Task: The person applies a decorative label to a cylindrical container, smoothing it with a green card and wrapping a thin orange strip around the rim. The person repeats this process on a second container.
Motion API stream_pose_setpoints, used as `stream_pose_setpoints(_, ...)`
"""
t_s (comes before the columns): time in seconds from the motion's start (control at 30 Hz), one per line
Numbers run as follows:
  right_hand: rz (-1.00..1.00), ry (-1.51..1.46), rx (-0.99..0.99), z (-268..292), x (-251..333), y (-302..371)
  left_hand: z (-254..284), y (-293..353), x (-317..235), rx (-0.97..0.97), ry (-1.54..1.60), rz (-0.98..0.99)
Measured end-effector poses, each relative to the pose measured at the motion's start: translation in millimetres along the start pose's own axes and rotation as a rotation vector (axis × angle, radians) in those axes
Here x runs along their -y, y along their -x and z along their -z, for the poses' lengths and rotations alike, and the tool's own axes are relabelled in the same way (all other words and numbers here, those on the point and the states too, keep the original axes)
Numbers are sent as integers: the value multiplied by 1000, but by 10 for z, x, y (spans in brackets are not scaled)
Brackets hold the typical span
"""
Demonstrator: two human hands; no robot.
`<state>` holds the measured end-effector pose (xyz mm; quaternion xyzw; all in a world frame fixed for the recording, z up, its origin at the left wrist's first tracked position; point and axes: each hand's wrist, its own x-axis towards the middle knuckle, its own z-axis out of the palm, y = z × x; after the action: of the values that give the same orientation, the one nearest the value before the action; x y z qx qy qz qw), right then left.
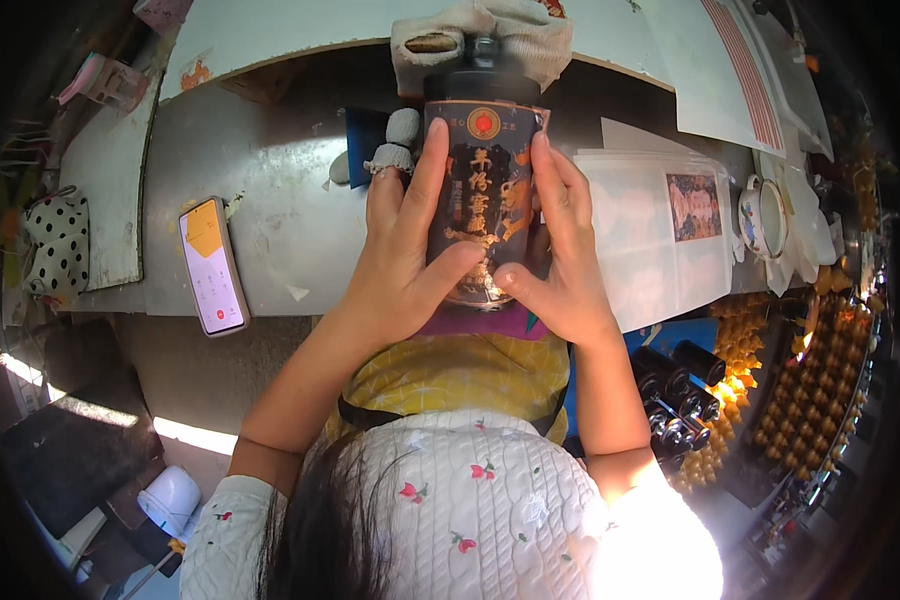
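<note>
A dark cylindrical bottle point(489, 215) with rounded shoulders and a black neck is held between my hands over the bench, its neck pointing away from me. A dark label with gold and copper lettering and a red-and-gold round emblem covers its front. My left hand point(400, 250) grips its left side, the thumb pressed on the lower label and a finger along the edge; grey-white cloth covers point(398, 142) sit on another finger. My right hand point(563, 255) clasps the right side, thumb also on the lower front. At the far end, the neck meets a whitish cloth padding point(535, 45).
A lit phone point(213, 265) lies on the grey bench at left. Translucent sheets point(642, 235) with a dark picture card point(694, 207) lie at right, near a white enamel cup point(763, 215). Several black bottles point(675, 385) stand below right beside golden moulded trays point(820, 395).
</note>
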<state>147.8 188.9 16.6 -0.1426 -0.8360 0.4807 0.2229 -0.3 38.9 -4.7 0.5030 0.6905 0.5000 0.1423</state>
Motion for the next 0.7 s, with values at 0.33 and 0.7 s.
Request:
stream_pose_setpoints(0.33,37,-104,21,42,-104,-95,34,-121,-13,17,12,10)
stream_pose_setpoints(0.7,-124,-169,0,49,67,-113,43,-200,-96,7,61,3)
